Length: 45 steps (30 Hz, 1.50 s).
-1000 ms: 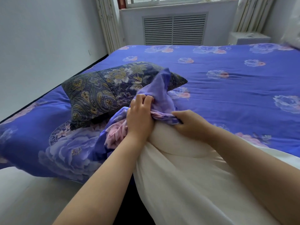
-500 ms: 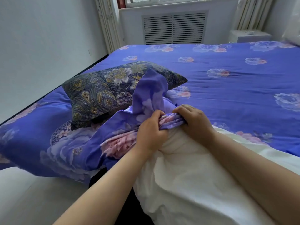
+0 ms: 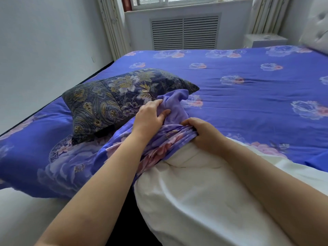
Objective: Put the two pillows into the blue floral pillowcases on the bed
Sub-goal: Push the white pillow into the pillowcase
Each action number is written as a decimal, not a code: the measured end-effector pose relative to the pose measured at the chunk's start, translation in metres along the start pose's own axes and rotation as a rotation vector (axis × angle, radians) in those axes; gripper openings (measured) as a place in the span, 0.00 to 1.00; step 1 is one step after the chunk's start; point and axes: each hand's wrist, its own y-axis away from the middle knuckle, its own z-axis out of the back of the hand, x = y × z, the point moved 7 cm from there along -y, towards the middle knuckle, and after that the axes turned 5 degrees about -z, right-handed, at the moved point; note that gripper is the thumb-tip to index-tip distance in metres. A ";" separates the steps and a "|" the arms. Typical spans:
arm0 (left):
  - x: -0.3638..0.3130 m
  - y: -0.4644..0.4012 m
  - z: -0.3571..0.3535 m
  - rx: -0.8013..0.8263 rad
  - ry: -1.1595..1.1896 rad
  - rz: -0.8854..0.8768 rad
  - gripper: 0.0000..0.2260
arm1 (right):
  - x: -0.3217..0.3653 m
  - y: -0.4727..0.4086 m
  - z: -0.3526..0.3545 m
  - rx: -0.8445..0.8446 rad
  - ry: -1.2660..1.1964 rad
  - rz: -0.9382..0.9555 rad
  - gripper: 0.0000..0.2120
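White pillow [image 3: 204, 192] lay at near bed edge, far end just inside bunched pillowcase [image 3: 165, 139]. Right hand [image 3: 205, 134] pinched gathered opening against pillow, fingers curled. Left hand [image 3: 150, 116] gripped loose cloth beyond, fingers curled into fold. Best: hold the opening wide, work cloth down evenly on both sides, seat corners first. Second pillow [image 3: 120, 100], dark paisley, lay beside on bedspread [image 3: 248, 96].
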 end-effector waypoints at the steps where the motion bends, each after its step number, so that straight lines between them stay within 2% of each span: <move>1: -0.001 0.002 0.002 -0.048 0.024 -0.011 0.23 | -0.002 -0.001 0.005 -0.069 0.003 0.016 0.17; 3: 0.003 0.009 0.004 -0.125 0.039 0.011 0.22 | -0.004 -0.001 0.016 -0.200 0.031 0.058 0.15; 6: 0.017 0.017 0.005 -0.172 0.097 0.107 0.15 | 0.005 -0.002 0.019 -0.182 0.037 0.097 0.13; 8: 0.026 0.017 0.004 -0.184 0.127 0.132 0.10 | 0.015 -0.002 0.016 -0.096 0.066 0.118 0.08; 10: 0.023 0.012 0.003 -0.195 0.073 0.078 0.08 | 0.026 0.000 0.008 0.032 0.121 0.105 0.04; 14: 0.010 0.000 -0.001 -0.193 0.035 -0.004 0.07 | 0.033 0.012 0.002 0.305 0.331 0.028 0.08; 16: 0.011 0.003 0.000 -0.225 0.019 -0.013 0.07 | 0.025 0.024 0.003 0.432 0.293 -0.055 0.13; 17: 0.010 0.005 0.002 -0.261 -0.002 -0.033 0.07 | 0.020 0.027 0.004 0.463 0.186 -0.115 0.14; 18: 0.007 0.010 0.005 -0.301 -0.017 -0.060 0.06 | 0.016 0.026 0.006 0.427 0.016 -0.155 0.15; 20: -0.011 0.018 0.009 -0.364 -0.008 -0.156 0.07 | 0.000 0.014 0.018 0.184 -0.253 -0.196 0.11; 22: -0.031 0.026 0.002 -0.342 -0.022 -0.252 0.11 | -0.014 0.004 0.019 0.025 -0.189 -0.205 0.03; 23: -0.038 0.032 -0.006 -0.301 -0.056 -0.276 0.12 | -0.017 0.001 0.014 0.010 -0.118 -0.207 0.02; 25: -0.038 0.041 -0.020 -0.233 -0.132 -0.263 0.14 | -0.018 -0.005 0.004 0.008 -0.021 -0.208 0.09; 28: -0.028 0.044 -0.021 -0.220 -0.192 -0.210 0.05 | -0.011 -0.016 0.003 0.019 0.042 -0.190 0.13; 30: -0.032 0.040 -0.013 -0.232 -0.230 -0.230 0.02 | -0.010 -0.025 0.003 0.025 0.063 -0.174 0.12; 33: -0.051 0.041 -0.004 -0.252 -0.259 -0.321 0.06 | -0.008 -0.032 0.008 -0.080 0.065 -0.128 0.07; 36: -0.063 0.045 0.006 -0.288 -0.222 -0.343 0.10 | -0.004 -0.026 0.012 -0.272 0.119 0.002 0.08; 39: -0.058 0.043 0.007 -0.307 -0.163 -0.317 0.11 | -0.001 -0.019 0.015 -0.361 0.089 0.076 0.10; 43: -0.035 0.039 -0.003 -0.302 -0.073 -0.213 0.05 | 0.007 -0.017 0.022 -0.375 -0.032 0.082 0.10; 45: -0.026 0.035 -0.013 -0.244 -0.069 -0.170 0.08 | 0.018 -0.012 0.019 -0.342 -0.013 0.146 0.10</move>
